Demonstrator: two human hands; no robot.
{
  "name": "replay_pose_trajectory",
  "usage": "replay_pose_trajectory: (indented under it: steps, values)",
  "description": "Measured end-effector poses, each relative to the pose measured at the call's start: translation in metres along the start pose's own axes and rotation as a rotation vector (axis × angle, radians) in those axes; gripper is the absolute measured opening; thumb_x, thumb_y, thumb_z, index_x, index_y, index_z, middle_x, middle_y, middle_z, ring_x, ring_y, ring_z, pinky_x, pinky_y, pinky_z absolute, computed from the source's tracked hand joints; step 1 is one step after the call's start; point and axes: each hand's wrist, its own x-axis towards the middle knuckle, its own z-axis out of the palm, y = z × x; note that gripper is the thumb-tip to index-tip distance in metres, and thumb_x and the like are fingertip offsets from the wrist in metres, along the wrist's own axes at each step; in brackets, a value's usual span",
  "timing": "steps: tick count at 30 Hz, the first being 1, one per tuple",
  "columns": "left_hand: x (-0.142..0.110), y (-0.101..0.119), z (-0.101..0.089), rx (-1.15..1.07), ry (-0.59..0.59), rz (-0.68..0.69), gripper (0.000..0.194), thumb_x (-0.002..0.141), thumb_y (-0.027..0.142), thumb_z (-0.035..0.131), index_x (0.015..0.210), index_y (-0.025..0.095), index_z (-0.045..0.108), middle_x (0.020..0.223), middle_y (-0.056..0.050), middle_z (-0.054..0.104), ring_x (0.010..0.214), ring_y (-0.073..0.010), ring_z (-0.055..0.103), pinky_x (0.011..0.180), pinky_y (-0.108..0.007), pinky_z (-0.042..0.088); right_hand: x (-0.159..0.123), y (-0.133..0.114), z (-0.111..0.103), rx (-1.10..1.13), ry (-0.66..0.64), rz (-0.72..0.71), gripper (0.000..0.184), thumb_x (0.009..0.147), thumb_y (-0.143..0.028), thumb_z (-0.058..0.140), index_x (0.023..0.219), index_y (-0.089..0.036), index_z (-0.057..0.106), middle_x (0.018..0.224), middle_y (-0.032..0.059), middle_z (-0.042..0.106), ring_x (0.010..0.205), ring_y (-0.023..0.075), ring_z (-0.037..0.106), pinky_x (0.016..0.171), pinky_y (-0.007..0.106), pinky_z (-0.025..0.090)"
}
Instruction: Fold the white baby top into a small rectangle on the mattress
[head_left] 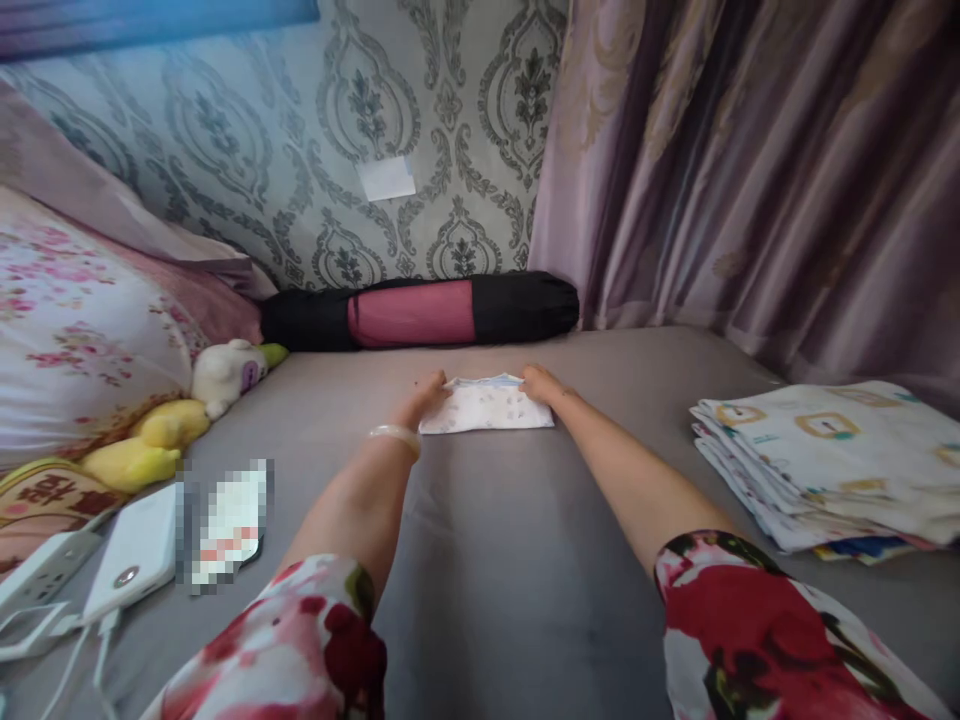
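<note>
A small folded white cloth (487, 408) with a faint print and a bluish upper edge lies on the grey sheet in the middle of the head view. At its upper left corner, my left hand (430, 392) is closed with the fabric pinched in the fingers. My right hand (545, 384) grips the upper right corner in the same way. The cloth's edge between the two hands looks drawn fairly straight. Parts of the fingertips are hidden by the cloth and by the distance.
Folded printed cloths (832, 460) are stacked at the right. A black and pink roll bag (412, 312) lies along the wall. On the left are plush toys (225, 375), a white power bank (135, 550) with cables, a power strip (49, 575) and a blurred-out item (229, 525).
</note>
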Motion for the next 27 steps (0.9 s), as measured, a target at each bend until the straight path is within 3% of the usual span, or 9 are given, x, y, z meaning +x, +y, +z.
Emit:
replay_pose_trajectory:
  steps: [4, 11, 15, 19, 22, 27]
  values:
    - [-0.023, 0.003, -0.006, -0.009, 0.095, -0.008, 0.026, 0.089, 0.025, 0.047, 0.113, 0.018, 0.055, 0.116, -0.01, 0.066, 0.112, -0.0237, 0.057, 0.097, -0.039, 0.037, -0.032, 0.0, -0.005, 0.082, 0.077, -0.013, 0.035, 0.092, -0.023, 0.048, 0.126, -0.018, 0.054, 0.122, 0.0116, 0.064, 0.109, 0.0225, 0.061, 0.087, 0.03, 0.046]
    - [-0.054, 0.006, -0.059, 0.02, 0.172, 0.062, 0.027, 0.089, 0.029, 0.049, 0.112, 0.022, 0.062, 0.115, -0.006, 0.068, 0.113, -0.0244, 0.056, 0.095, -0.036, 0.035, -0.055, 0.008, -0.045, 0.151, 0.212, -0.153, 0.033, 0.087, -0.02, 0.055, 0.119, -0.018, 0.059, 0.123, 0.008, 0.063, 0.114, 0.0214, 0.055, 0.093, 0.028, 0.041]
    - [-0.072, 0.006, -0.075, 0.01, 0.265, 0.129, 0.029, 0.087, 0.034, 0.052, 0.111, 0.023, 0.065, 0.112, -0.006, 0.069, 0.109, -0.0242, 0.058, 0.093, -0.033, 0.035, -0.07, 0.016, -0.063, 0.161, 0.228, -0.225, 0.029, 0.087, -0.02, 0.055, 0.114, -0.016, 0.064, 0.119, 0.0078, 0.065, 0.11, 0.0205, 0.056, 0.092, 0.026, 0.039]
    - [-0.089, 0.005, -0.069, 0.002, 0.336, 0.228, 0.029, 0.087, 0.029, 0.051, 0.111, 0.023, 0.065, 0.104, -0.005, 0.071, 0.104, -0.0222, 0.06, 0.098, -0.036, 0.031, -0.092, 0.022, -0.06, 0.115, 0.305, -0.292, 0.03, 0.088, -0.014, 0.048, 0.114, -0.015, 0.063, 0.115, 0.0087, 0.065, 0.107, 0.0203, 0.056, 0.09, 0.027, 0.038]
    - [-0.1, 0.0, -0.053, 0.032, 0.353, 0.314, 0.027, 0.086, 0.025, 0.047, 0.105, 0.023, 0.066, 0.094, -0.004, 0.072, 0.097, -0.0214, 0.062, 0.1, -0.039, 0.029, -0.111, 0.027, -0.046, 0.029, 0.357, -0.401, 0.03, 0.087, -0.011, 0.046, 0.11, -0.015, 0.063, 0.112, 0.01, 0.065, 0.104, 0.0213, 0.056, 0.089, 0.03, 0.038]
    - [-0.124, -0.013, -0.024, 0.035, 0.422, 0.482, 0.027, 0.083, 0.022, 0.046, 0.102, 0.023, 0.065, 0.095, -0.005, 0.072, 0.096, -0.0225, 0.062, 0.102, -0.045, 0.027, -0.145, 0.032, -0.021, -0.039, 0.405, -0.533, 0.025, 0.084, -0.01, 0.046, 0.102, -0.015, 0.062, 0.105, 0.0109, 0.064, 0.099, 0.023, 0.056, 0.083, 0.032, 0.038]
